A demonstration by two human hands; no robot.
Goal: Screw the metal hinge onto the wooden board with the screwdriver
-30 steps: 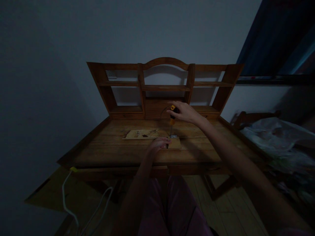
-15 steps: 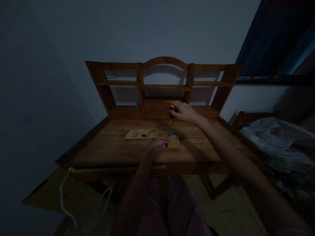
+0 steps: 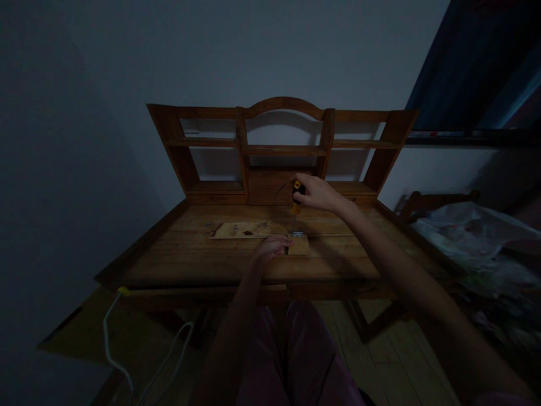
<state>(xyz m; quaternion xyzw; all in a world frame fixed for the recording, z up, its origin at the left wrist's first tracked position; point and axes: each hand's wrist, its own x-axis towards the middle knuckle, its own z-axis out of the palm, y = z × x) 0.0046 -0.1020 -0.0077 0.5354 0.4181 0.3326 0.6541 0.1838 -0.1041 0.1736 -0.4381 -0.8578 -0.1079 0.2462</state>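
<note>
My right hand [image 3: 315,192] is closed around the yellow and black handle of a screwdriver [image 3: 295,208], which stands nearly upright. The shaft runs down to a small silver metal piece, perhaps a hinge [image 3: 298,234], at the far edge of a small wooden block [image 3: 299,246]. My left hand [image 3: 273,246] grips the block's left side and presses it to the desk, fingers near the screwdriver's tip. The exact contact of the tip is too small and dark to make out. Left of the block lies a longer, rough-edged wooden board [image 3: 240,230] with dark marks.
The wooden desk [image 3: 181,259] carries a shelf unit [image 3: 285,151] along its back, against the wall. Plastic bags [image 3: 473,231] lie to the right. A white cable [image 3: 107,344] hangs at the desk's left front corner, above the floor.
My right fingers have shifted on the screwdriver handle, the outstretched index finger now curling over its top. My left hand and the wooden block stay in place.
</note>
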